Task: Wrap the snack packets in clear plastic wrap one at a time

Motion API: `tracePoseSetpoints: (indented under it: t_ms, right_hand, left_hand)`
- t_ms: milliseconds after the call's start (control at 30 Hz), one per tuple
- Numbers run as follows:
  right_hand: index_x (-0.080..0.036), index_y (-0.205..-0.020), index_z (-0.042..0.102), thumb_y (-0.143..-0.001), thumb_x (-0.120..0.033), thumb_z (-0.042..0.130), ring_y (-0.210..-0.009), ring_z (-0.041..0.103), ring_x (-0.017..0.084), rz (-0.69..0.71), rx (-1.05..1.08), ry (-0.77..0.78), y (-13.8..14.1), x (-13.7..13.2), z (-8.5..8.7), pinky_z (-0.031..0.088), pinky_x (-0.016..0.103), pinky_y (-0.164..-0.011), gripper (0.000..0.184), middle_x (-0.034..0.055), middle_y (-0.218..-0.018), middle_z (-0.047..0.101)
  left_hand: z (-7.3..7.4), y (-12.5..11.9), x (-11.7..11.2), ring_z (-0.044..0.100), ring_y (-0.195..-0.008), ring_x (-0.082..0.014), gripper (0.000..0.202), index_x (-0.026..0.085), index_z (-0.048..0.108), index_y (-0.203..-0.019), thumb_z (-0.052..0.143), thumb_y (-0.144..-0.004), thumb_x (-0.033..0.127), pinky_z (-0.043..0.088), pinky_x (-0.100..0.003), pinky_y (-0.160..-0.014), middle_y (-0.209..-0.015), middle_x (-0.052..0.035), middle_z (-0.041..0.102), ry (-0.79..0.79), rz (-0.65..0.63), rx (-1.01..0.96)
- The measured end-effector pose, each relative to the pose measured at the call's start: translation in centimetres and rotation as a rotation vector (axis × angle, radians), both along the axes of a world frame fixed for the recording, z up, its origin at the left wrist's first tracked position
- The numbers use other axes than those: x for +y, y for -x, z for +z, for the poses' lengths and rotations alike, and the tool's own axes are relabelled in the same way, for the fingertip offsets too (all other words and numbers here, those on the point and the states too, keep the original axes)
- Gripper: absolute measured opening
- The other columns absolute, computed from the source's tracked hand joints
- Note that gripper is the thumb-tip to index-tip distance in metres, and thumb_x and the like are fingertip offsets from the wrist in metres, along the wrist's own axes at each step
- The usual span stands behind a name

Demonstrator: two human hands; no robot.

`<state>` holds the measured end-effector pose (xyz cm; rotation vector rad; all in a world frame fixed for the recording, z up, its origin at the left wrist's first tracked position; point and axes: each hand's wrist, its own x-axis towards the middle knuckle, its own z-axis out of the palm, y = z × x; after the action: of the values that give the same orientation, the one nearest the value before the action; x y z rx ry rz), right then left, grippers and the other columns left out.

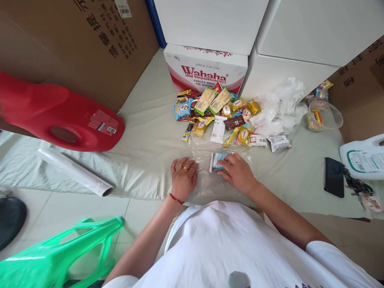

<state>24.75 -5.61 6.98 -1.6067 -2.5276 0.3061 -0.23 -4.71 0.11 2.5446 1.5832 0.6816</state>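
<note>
My right hand (238, 170) has its thumb and fingers on a small blue-and-white snack packet (216, 161). The packet rests on a sheet of clear plastic film (207, 186) spread over the cloth in front of my body. To its left, my left hand (184, 176) lies palm down with fingers stretched at the film's left edge, holding no object; a ring and a red bracelet are on it. Just beyond both hands is a pile of wrapped snacks (219, 122), with yellow, blue, brown and white wrappers. Crumpled clear plastic bags (277, 108) lie right of the pile.
A Wahaha carton (207, 72) stands behind the snacks. At left are a red jug (60, 114) and a roll of film (75, 170). On the right sit a plastic bowl (328, 116), a phone (334, 177) and a white bottle (364, 158). A green stool (66, 252) is on the floor.
</note>
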Motion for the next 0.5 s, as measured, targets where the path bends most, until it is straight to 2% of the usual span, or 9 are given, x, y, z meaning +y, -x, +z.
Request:
tracePoseSetpoints:
  t_ms: [67, 133, 233, 333, 400, 500]
  right_hand:
    - [-0.022, -0.137, 0.065, -0.093, -0.037, 0.073, -0.12, 0.051, 0.033, -0.012, 0.04, -0.009, -0.9, 0.8, 0.1, 0.043, 0.047, -0.102, 0.047, 0.0147, -0.136, 0.061]
    - [-0.02, -0.147, 0.056, -0.087, -0.038, 0.08, -0.134, 0.044, 0.037, -0.03, 0.069, 0.041, -1.6, 1.7, 0.1, 0.037, 0.053, -0.113, 0.067, 0.016, -0.15, 0.054]
    - [-0.015, -0.158, 0.042, -0.08, -0.043, 0.085, -0.145, 0.037, 0.038, -0.083, 0.066, 0.191, -1.9, 2.9, -0.3, 0.031, 0.054, -0.12, 0.093, 0.0187, -0.155, 0.051]
    - [-0.016, -0.156, 0.045, -0.082, -0.041, 0.084, -0.149, 0.035, 0.039, -0.084, -0.015, 0.275, -1.6, 3.1, -0.7, 0.026, 0.058, -0.122, 0.088, 0.0202, -0.15, 0.056]
    - [-0.018, -0.154, 0.049, -0.084, -0.038, 0.081, -0.15, 0.034, 0.04, -0.051, -0.058, 0.27, -1.3, 2.8, -0.9, 0.021, 0.062, -0.123, 0.079, 0.02, -0.148, 0.058]
    - [-0.019, -0.155, 0.048, -0.086, -0.034, 0.079, -0.148, 0.038, 0.038, -0.016, -0.082, 0.234, -1.5, 2.2, -1.2, 0.018, 0.065, -0.124, 0.077, 0.0203, -0.146, 0.058]
  left_hand:
    - [-0.3, 0.6, -0.2, 0.059, -0.133, -0.0308, 0.03, 0.026, 0.074, -0.113, 0.052, -0.096, 0.017, 0.03, -0.058, -0.12, -0.123, -0.0061, 0.076, 0.036, 0.004, -0.018]
    - [-0.4, 1.0, -0.3, 0.058, -0.134, -0.0301, 0.03, 0.025, 0.075, -0.113, 0.051, -0.096, 0.017, 0.033, -0.056, -0.12, -0.124, -0.0068, 0.076, 0.052, 0.011, -0.037]
    - [-0.4, 1.5, -0.3, 0.059, -0.134, -0.03, 0.028, 0.024, 0.076, -0.11, 0.051, -0.097, 0.019, 0.035, -0.055, -0.12, -0.122, -0.0074, 0.076, 0.052, 0.032, -0.051]
    - [-0.4, 2.0, -0.5, 0.059, -0.135, -0.0304, 0.028, 0.024, 0.076, -0.111, 0.051, -0.098, 0.02, 0.035, -0.056, -0.121, -0.123, -0.0078, 0.077, 0.06, 0.041, -0.044]
    - [-0.5, 2.3, -0.8, 0.057, -0.138, -0.0307, 0.031, 0.024, 0.075, -0.115, 0.05, -0.098, 0.02, 0.032, -0.058, -0.122, -0.127, -0.0077, 0.076, 0.075, 0.041, -0.027]
    - [-0.5, 2.5, -1.2, 0.054, -0.142, -0.0309, 0.035, 0.026, 0.072, -0.123, 0.048, -0.099, 0.018, 0.026, -0.063, -0.124, -0.134, -0.0073, 0.073, 0.105, 0.042, 0.005]
